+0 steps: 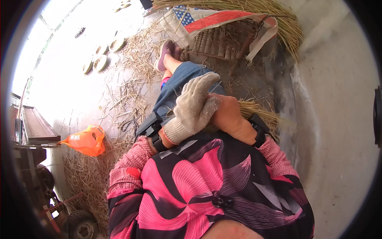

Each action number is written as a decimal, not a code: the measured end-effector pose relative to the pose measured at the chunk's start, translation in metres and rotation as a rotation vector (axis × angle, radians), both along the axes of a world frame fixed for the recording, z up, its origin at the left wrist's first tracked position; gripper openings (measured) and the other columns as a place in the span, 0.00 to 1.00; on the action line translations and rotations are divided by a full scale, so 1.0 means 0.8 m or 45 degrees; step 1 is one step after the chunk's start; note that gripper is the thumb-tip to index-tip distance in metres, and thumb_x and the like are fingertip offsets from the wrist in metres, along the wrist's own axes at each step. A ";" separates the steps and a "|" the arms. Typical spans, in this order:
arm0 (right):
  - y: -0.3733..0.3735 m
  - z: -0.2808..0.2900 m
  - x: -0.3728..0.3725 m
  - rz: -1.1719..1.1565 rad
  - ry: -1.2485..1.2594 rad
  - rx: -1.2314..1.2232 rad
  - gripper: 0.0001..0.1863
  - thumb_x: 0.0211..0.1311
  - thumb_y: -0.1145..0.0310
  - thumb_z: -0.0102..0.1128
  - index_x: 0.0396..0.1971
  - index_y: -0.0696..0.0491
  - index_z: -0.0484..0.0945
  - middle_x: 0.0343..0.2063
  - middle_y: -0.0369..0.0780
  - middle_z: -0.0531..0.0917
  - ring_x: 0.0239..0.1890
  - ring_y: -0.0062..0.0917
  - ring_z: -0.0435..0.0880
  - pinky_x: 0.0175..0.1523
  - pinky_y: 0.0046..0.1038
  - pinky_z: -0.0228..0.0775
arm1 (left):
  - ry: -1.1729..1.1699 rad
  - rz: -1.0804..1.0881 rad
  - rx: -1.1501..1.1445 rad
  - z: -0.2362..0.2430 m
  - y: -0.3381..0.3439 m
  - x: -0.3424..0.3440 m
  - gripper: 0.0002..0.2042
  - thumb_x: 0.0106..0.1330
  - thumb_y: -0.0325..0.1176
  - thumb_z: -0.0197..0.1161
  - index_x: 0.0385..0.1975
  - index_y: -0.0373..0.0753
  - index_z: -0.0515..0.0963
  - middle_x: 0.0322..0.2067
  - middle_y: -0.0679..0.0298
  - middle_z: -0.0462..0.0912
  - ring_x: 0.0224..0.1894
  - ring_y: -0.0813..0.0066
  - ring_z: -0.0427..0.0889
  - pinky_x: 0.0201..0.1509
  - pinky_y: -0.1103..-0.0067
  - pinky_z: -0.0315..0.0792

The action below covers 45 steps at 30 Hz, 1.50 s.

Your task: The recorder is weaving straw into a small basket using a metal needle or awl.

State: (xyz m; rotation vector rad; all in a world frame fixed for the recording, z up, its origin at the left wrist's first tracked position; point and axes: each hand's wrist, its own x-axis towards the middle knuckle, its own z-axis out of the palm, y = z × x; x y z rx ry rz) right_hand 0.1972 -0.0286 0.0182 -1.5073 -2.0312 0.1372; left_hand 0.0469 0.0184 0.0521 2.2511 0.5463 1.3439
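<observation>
My left hand [193, 105] wears an off-white knitted glove with an orange-edged cuff. Its fingers stretch up and to the right, held together, with the thumb apart. Against the thumb side of the glove rests my bare right hand [229, 115], curled closed. The glove hides its fingertips, so what they grip cannot be made out. Both hands are above my lap, over blue denim [175, 85]. Just right of my right hand lies a bundle of straw [258, 109]; I cannot tell whether the hand touches it.
Ahead stands a low slatted chair [219, 42] draped with a flag-patterned cloth [217, 20], long straw [278, 24] behind it. Loose straw [129, 99] litters the floor. An orange plastic bag [87, 140] sits left, above a wheeled machine [81, 227]. A pale wall [338, 119] runs along the right.
</observation>
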 end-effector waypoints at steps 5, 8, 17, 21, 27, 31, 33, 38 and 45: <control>0.003 0.007 0.013 0.095 -0.155 0.258 0.10 0.56 0.64 0.63 0.31 0.53 0.75 0.24 0.40 0.79 0.26 0.38 0.81 0.28 0.35 0.72 | -0.337 -0.295 -0.655 -0.029 0.047 -0.033 0.20 0.71 0.38 0.56 0.57 0.33 0.71 0.52 0.57 0.78 0.54 0.70 0.76 0.58 0.73 0.71; 0.000 0.001 0.026 0.144 -0.005 0.418 0.11 0.59 0.62 0.62 0.28 0.53 0.73 0.22 0.40 0.76 0.24 0.36 0.80 0.27 0.34 0.71 | -0.387 -0.417 -1.219 -0.020 0.056 -0.061 0.20 0.73 0.42 0.52 0.56 0.34 0.73 0.51 0.58 0.79 0.52 0.72 0.77 0.56 0.74 0.71; 0.004 0.000 0.027 0.236 0.079 0.440 0.11 0.61 0.62 0.61 0.28 0.52 0.72 0.21 0.39 0.75 0.23 0.36 0.79 0.26 0.35 0.70 | 0.370 -0.356 -1.367 -0.004 0.063 -0.079 0.13 0.69 0.39 0.58 0.36 0.34 0.78 0.27 0.70 0.78 0.31 0.78 0.77 0.36 0.78 0.73; 0.007 -0.003 0.019 0.102 -0.033 0.280 0.13 0.64 0.60 0.58 0.26 0.51 0.69 0.22 0.40 0.77 0.24 0.39 0.80 0.26 0.37 0.70 | 0.486 -0.257 -0.312 0.011 0.039 -0.058 0.08 0.67 0.38 0.58 0.38 0.41 0.78 0.20 0.58 0.76 0.25 0.70 0.81 0.29 0.73 0.71; 0.006 -0.007 0.020 -0.006 0.081 -0.023 0.18 0.67 0.51 0.53 0.29 0.52 0.69 0.24 0.42 0.79 0.27 0.43 0.81 0.29 0.43 0.72 | 1.072 -0.182 -0.070 0.032 -0.016 -0.051 0.13 0.63 0.34 0.58 0.46 0.45 0.72 0.22 0.59 0.79 0.21 0.56 0.81 0.22 0.64 0.71; 0.007 -0.005 0.024 0.043 0.053 -0.066 0.19 0.65 0.50 0.57 0.33 0.54 0.72 0.27 0.45 0.80 0.30 0.45 0.82 0.32 0.41 0.72 | 1.212 -0.182 -0.012 0.025 -0.014 -0.055 0.10 0.62 0.33 0.58 0.42 0.43 0.73 0.23 0.61 0.80 0.22 0.58 0.82 0.21 0.65 0.72; 0.009 -0.008 0.027 0.112 0.047 -0.040 0.19 0.60 0.52 0.63 0.34 0.54 0.72 0.28 0.45 0.80 0.31 0.43 0.82 0.33 0.40 0.73 | 1.290 -0.214 -0.021 0.034 -0.007 -0.058 0.09 0.62 0.33 0.59 0.41 0.42 0.74 0.26 0.61 0.81 0.25 0.57 0.83 0.24 0.65 0.73; 0.009 0.001 0.030 0.193 0.060 0.103 0.18 0.54 0.57 0.68 0.33 0.54 0.72 0.28 0.42 0.79 0.30 0.41 0.82 0.32 0.37 0.73 | 0.038 -0.002 -0.198 0.041 0.018 -0.087 0.11 0.63 0.25 0.59 0.45 0.36 0.76 0.35 0.55 0.80 0.40 0.65 0.83 0.41 0.75 0.76; 0.022 0.033 0.014 0.507 -0.171 0.384 0.18 0.48 0.58 0.69 0.30 0.49 0.69 0.22 0.37 0.73 0.25 0.31 0.80 0.28 0.33 0.72 | 0.305 -0.174 -0.903 -0.004 0.064 -0.056 0.10 0.66 0.27 0.54 0.44 0.35 0.78 0.38 0.58 0.80 0.38 0.70 0.80 0.44 0.77 0.72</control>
